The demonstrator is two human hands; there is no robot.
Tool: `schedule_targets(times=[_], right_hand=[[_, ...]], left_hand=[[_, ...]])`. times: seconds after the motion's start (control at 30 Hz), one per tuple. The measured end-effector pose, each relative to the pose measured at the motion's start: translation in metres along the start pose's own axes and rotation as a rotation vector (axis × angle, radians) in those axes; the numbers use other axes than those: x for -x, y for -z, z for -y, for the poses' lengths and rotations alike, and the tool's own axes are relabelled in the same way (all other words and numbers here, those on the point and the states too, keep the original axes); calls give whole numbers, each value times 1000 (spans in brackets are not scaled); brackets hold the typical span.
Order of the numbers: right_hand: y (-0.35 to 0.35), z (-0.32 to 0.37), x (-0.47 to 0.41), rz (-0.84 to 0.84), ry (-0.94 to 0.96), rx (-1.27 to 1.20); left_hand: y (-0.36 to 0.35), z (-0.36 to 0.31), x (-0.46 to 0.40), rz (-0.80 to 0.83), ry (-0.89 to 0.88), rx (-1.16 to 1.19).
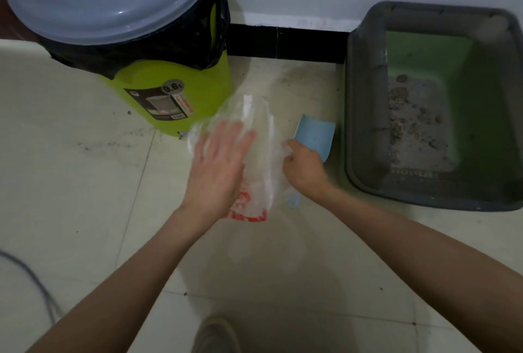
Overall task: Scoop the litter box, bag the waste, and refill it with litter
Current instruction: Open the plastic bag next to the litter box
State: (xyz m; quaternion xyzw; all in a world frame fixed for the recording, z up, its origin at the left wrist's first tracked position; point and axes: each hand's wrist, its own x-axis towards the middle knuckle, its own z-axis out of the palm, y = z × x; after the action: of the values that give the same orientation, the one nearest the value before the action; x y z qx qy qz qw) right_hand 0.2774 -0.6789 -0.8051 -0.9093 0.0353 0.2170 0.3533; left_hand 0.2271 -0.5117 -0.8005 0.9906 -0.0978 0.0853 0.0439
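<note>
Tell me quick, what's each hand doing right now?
Left hand: open, fingers straight, against the plastic bag.
Right hand: curled, gripping the bag's edge.

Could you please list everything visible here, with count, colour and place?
bin: one, lime green, grey lid, black liner, far left by wall.
litter box: one, grey outside, green inside, soiled litter, right.
scoop: one, light blue, between bin and litter box.
bag: one, clear with red print, centre.
cable: one, grey, lower left.
shoe: one, grey, bottom centre.
left hand: open, over bag.
right hand: pinches bag and scoop.
</note>
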Motion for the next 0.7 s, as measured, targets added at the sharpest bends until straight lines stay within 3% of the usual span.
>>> schedule_targets(times=[0.07, 0.13, 0.2, 0.3, 0.37, 0.43, 0.47, 0.53, 0.7], right_hand=[[8, -3, 2, 23, -29, 103], [14, -4, 6, 17, -35, 218], [20, 3, 11, -100, 140, 425], [11, 17, 11, -283, 700, 606], [-3, 23, 10, -64, 909, 771], [-17, 21, 4, 213, 735, 982], [-20, 18, -2, 248, 621, 1054], [-22, 14, -11, 233, 529, 1146], [-22, 6, -33, 215, 396, 1241]], left_hand=[[-7, 1, -13, 263, -119, -27], [-20, 5, -19, 484, -48, -16], [-33, 9, -19, 491, -6, 26], [-40, 12, -19, 414, -15, 70], [-43, 14, -19, 339, -56, 90], [-42, 17, -15, 320, -45, 122], [-42, 19, -12, 332, -3, 151], [-45, 26, -3, 420, 59, 173], [-51, 44, 7, 746, 17, -32]])
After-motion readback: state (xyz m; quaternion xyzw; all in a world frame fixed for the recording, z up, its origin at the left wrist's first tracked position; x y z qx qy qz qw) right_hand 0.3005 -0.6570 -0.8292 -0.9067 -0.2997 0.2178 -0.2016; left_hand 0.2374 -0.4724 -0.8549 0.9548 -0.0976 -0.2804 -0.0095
